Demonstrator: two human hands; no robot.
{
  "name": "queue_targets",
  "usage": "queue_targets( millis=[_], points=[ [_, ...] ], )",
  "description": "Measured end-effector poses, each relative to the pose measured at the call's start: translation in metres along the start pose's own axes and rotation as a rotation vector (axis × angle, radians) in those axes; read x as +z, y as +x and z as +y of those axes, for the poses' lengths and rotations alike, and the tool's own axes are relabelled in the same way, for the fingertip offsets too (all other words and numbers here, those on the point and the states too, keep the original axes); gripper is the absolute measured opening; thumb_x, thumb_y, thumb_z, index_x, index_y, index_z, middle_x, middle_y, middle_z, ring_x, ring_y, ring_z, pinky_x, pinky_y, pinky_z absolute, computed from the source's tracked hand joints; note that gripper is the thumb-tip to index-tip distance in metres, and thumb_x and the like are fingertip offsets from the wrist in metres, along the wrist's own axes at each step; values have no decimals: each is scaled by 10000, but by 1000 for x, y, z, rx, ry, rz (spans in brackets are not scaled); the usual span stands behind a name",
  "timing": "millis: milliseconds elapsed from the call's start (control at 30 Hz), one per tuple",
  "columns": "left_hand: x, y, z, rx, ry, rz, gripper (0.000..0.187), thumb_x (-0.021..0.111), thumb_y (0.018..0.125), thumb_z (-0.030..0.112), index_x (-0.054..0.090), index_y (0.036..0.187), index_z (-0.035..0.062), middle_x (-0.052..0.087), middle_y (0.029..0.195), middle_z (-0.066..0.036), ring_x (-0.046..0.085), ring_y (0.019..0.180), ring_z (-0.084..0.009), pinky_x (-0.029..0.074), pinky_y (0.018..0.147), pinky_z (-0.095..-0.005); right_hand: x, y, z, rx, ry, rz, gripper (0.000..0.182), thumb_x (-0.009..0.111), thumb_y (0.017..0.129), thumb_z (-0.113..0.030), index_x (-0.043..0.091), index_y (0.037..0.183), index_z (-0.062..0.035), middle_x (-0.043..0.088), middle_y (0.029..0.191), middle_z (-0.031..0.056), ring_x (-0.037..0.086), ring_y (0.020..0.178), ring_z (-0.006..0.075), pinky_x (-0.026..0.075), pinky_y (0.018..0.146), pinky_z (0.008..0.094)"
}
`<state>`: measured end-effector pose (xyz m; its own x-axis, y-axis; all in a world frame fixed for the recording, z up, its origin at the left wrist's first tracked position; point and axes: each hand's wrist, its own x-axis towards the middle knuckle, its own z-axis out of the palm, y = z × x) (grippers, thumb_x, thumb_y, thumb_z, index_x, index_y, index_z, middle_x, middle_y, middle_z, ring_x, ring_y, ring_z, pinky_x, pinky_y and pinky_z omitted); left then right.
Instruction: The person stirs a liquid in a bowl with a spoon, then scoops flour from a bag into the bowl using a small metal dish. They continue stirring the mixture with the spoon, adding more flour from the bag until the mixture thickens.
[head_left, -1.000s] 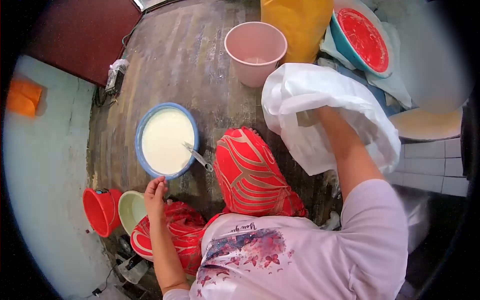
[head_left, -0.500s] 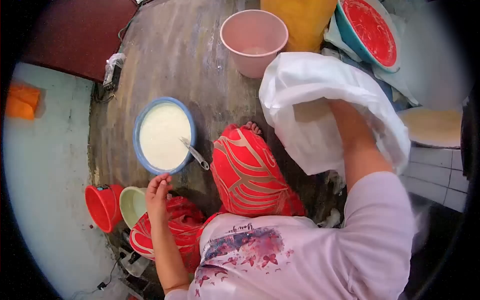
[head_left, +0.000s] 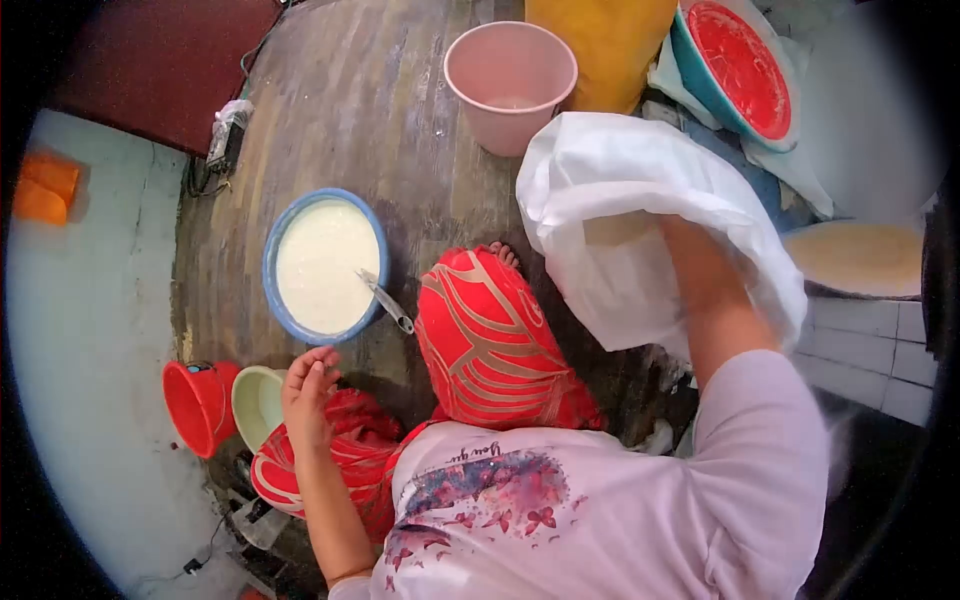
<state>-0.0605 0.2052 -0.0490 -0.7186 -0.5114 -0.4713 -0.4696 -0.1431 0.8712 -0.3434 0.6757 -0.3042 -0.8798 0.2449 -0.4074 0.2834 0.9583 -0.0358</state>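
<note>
My right forearm (head_left: 712,300) reaches down into an open-mouthed white sack (head_left: 610,310). The sack's side hides the right hand and whatever it touches. Above my knee on the left, my left hand (head_left: 312,378) hangs loosely bent, with its thumb apart and nothing visible in it. Just beyond its fingertips stands a blue basin (head_left: 272,295), filled with a creamy white mixture (head_left: 322,262). A utensil with a grey handle (head_left: 393,308) rests on the basin's right edge, its working end sunk in the mixture.
A pink bucket (head_left: 510,125) stands behind the sack, beside a yellow bag (head_left: 605,60). A teal basin with a red inside (head_left: 738,70) is at upper right. A red bucket (head_left: 195,410) and a pale green container (head_left: 260,408) sit at the left by the wall.
The left hand's fingers have spread slightly and it has shifted a little left. The right arm stays inside the sack. The whole view has shifted slightly.
</note>
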Motion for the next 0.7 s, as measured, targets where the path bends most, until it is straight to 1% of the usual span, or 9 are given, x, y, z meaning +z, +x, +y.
queue_targets(
  millis=[267, 433, 533, 633, 700],
  points=[
    [1, 9, -13, 42, -109, -43, 199, 504, 849, 122, 547, 1010, 13, 574, 1014, -64, 549, 912, -133, 448, 757, -258, 1, 0, -3, -3, 17, 5, 423, 458, 805, -290, 463, 1151, -46, 505, 1154, 129, 568, 917, 285, 498, 714, 369],
    [5, 12, -7, 53, -153, -76, 194, 498, 848, 106, 544, 1008, 7, 573, 1009, -72, 550, 915, -143, 451, 760, -264, 3, -7, 2, 14, 41, 11, 424, 456, 806, -289, 462, 1151, -44, 507, 1150, 129, 571, 909, 287, 500, 710, 369],
    [-1, 7, -5, 47, -160, -63, 190, 495, 847, 102, 547, 999, 2, 573, 1003, -74, 550, 913, -149, 452, 762, -268, 12, 2, 1, 11, 36, 5, 424, 455, 806, -288, 461, 1151, -42, 508, 1148, 130, 572, 905, 287, 500, 708, 370],
    [-9, 2, -11, 46, -173, -39, 191, 490, 845, 99, 549, 997, 1, 574, 997, -75, 550, 909, -150, 452, 764, -271, 11, -8, 3, 21, 45, 13, 424, 454, 806, -288, 460, 1151, -41, 509, 1146, 130, 574, 900, 288, 501, 705, 370],
    [-13, -3, -12, 26, -138, 13, 197, 491, 840, 97, 548, 1002, 0, 575, 990, -71, 550, 910, -150, 452, 766, -272, 14, -8, 1, 18, 49, 13, 425, 453, 806, -288, 460, 1152, -40, 510, 1145, 130, 575, 898, 288, 501, 704, 371]
  ],
)
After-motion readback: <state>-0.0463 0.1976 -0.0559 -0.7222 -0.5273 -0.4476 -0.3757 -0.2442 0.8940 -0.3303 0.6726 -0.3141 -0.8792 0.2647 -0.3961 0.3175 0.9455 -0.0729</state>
